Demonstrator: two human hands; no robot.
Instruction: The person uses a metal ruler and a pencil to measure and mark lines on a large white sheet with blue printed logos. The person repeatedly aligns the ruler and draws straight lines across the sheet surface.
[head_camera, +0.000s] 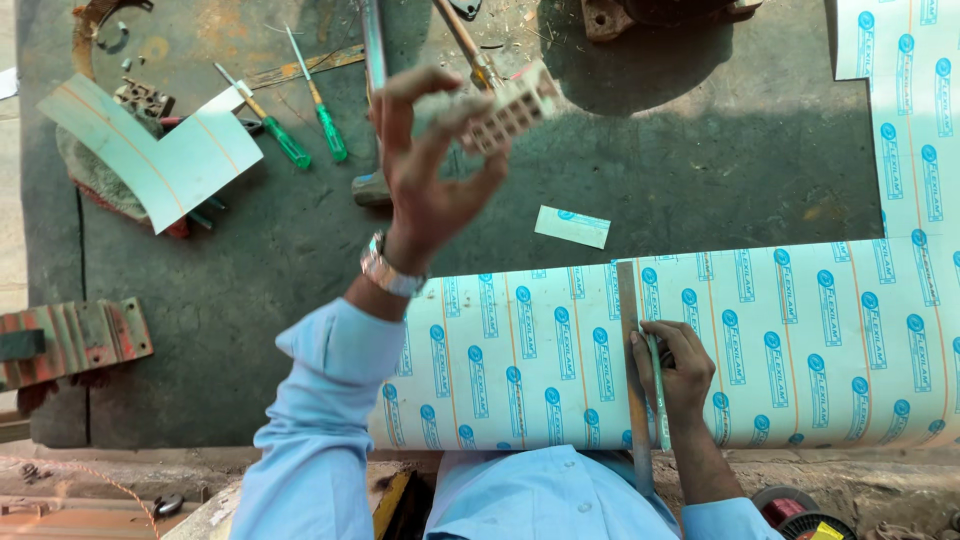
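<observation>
A slim green pencil-like marking tool (657, 385) sits in the right hand (675, 372), whose fingers are closed around it. The tool's long axis runs almost straight away from the person, tip toward the far side, lying just beside a narrow metal straightedge (630, 350). That straightedge runs the same way, from the near edge of the desk across the white laminate sheet (800, 340) with its rows of blue round marks and thin orange lines. The sheet lies flat over the near right part of the dark desk (300, 300), with another strip running away along the right side.

The step in hand appears to be scribing a line across the sheet against the straightedge; judged from this, the next stroke calls for the rule to be held steady, which nothing visibly does now.

The left hand (425, 165) is raised above the desk, fingers spread and curled, with a pale, many-holed block (510, 110) at its fingertips; whether it is truly gripped cannot be told.

Farther off lie two green-handled screwdrivers (300, 125), an L-shaped laminate offcut (160, 150) and a small laminate scrap (571, 226).
</observation>
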